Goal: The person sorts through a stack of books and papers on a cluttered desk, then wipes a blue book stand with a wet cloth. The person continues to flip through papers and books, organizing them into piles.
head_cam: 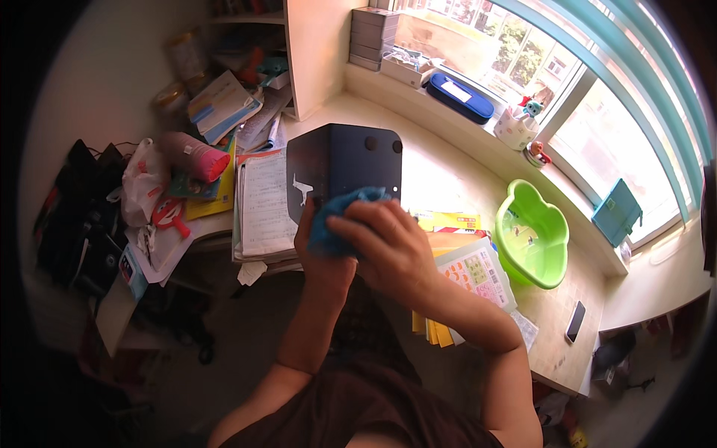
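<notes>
A dark, L-shaped bookend is held up before me, its two panels meeting along an upright fold. One panel bears a pale animal-shaped figure; the other has round dark pads near its top corner. My left hand grips the bookend's lower edge, thumb on the near side, its fingers mostly hidden. Bunched in my right hand is a blue cloth, which lies against the lower part of the bookend. The cloth covers that lower part and some of my left hand.
Left of the bookend lies a stack of written papers. Sticker sheets and yellow folders overhang the desk's front edge at right. Beyond are a green plastic basin and a phone. A blue pencil case rests on the windowsill.
</notes>
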Available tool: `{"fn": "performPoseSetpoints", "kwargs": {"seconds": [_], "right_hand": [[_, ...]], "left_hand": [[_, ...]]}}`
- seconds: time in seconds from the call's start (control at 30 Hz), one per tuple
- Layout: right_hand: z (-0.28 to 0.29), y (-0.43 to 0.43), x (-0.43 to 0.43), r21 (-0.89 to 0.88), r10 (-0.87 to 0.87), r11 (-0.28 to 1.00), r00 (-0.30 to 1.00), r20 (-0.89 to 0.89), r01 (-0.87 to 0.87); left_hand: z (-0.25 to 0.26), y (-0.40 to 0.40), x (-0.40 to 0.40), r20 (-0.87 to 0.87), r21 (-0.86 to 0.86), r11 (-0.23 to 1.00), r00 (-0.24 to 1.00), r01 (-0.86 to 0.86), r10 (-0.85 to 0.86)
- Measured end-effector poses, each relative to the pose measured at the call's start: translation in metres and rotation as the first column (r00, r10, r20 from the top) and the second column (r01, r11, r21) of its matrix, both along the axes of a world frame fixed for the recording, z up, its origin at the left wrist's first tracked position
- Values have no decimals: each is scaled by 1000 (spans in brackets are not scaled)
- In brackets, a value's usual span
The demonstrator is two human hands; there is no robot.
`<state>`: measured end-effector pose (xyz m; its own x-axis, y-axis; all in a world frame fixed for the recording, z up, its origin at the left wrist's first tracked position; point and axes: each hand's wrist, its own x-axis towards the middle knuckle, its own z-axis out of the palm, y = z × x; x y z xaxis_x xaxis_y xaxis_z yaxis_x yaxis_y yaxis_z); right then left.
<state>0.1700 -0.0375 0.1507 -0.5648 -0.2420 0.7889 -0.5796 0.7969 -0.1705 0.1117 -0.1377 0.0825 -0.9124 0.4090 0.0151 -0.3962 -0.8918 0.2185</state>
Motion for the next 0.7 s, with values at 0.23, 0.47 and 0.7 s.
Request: {"fn": "performPoseSetpoints", "kwargs": {"seconds": [0.23,0.47,0.7], "right_hand": [[-6,-10,29,-242,358,931,815,455,-273],[47,7,23,-351,191,935,904,383,-48],[32,-1,-22,209,-218,946,962,-161,249]], "left_hand": [[-10,-30,-25,-157,195,955,968,225,-196],[-12,-35,-10,35,135,990,999,30,-35],[3,-28,15,-11,119,992,1000,27,-26]]}}
